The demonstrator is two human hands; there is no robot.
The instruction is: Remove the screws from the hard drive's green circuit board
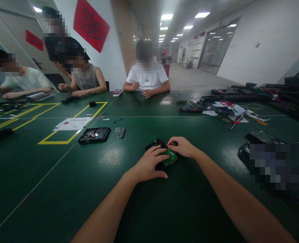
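A black hard drive (154,144) with a green circuit board (170,157) on top lies on the green table (63,189) in front of me. My left hand (149,164) rests on its near left side, fingers curled over the drive and touching the board. My right hand (183,146) is closed over the far right corner of the board, fingers pinched on it. Most of the drive is hidden under both hands.
An opened black drive case (94,135) and a small loose circuit board (120,132) lie to the left by yellow tape lines (63,140) and a white paper (72,124). Screwdrivers, cables and parts (230,109) crowd the right. Several people sit at the far side.
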